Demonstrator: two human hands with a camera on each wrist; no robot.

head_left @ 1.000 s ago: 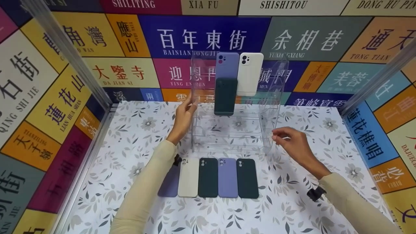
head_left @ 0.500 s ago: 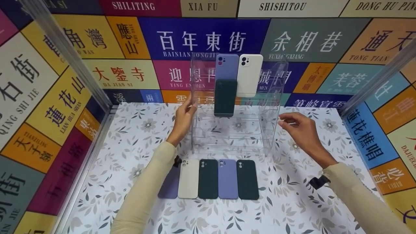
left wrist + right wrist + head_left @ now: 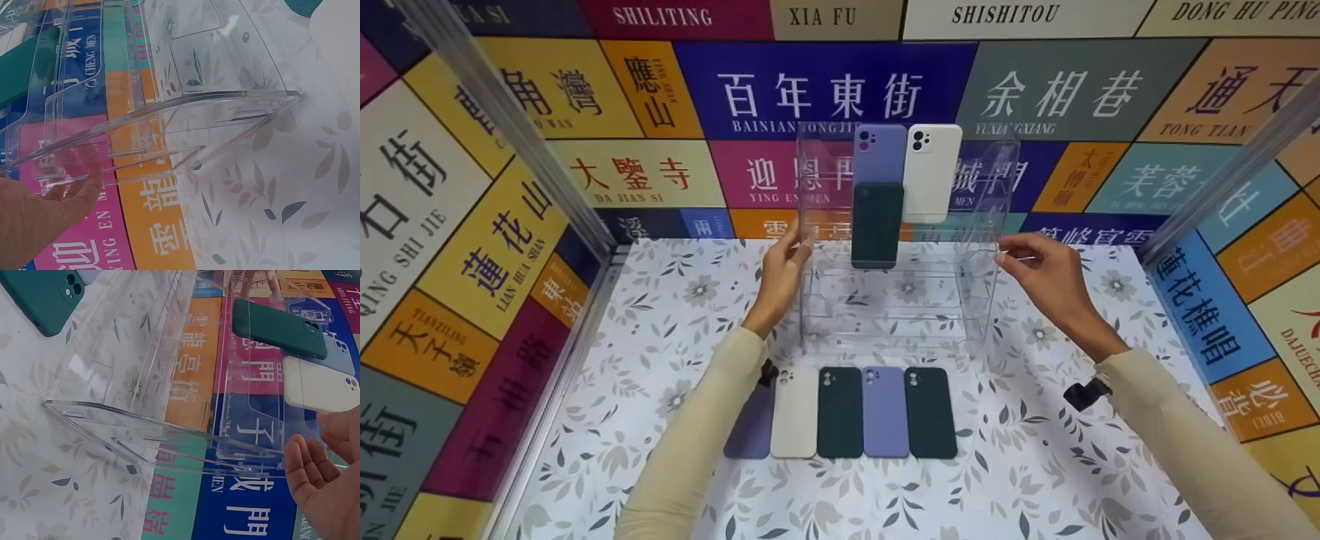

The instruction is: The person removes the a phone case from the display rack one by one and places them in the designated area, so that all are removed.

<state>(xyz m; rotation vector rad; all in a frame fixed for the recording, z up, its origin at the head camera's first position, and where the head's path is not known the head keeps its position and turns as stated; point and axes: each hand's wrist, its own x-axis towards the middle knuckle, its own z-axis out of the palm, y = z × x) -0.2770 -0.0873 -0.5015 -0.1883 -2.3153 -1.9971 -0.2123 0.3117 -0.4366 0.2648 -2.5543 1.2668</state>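
Observation:
A clear acrylic display stand (image 3: 979, 300) rises in tiers at the back of the table. My left hand (image 3: 781, 279) grips its left side panel; in the left wrist view the fingers (image 3: 84, 194) curl at the panel's edge. At the right side panel, my right hand (image 3: 1046, 277) has thumb and bent fingers at the edge, pinching it. On the stand a purple phone case (image 3: 880, 154) and a white phone case (image 3: 934, 172) stand side by side on an upper tier. A dark green phone case (image 3: 877, 226) stands lower, overlapping the purple one's bottom.
In front of the stand lies a row of phone cases: a purple case (image 3: 750, 431) partly behind the left sleeve, a cream case (image 3: 795, 412), a green case (image 3: 840, 412), another purple case (image 3: 885, 412) and another green case (image 3: 930, 412). Sign-printed walls (image 3: 840, 82) enclose the table.
My right hand has moved from low at the stand's right side, away from it, then farther up to the panel's edge. The left hand keeps its grip; the phone cases have stayed put.

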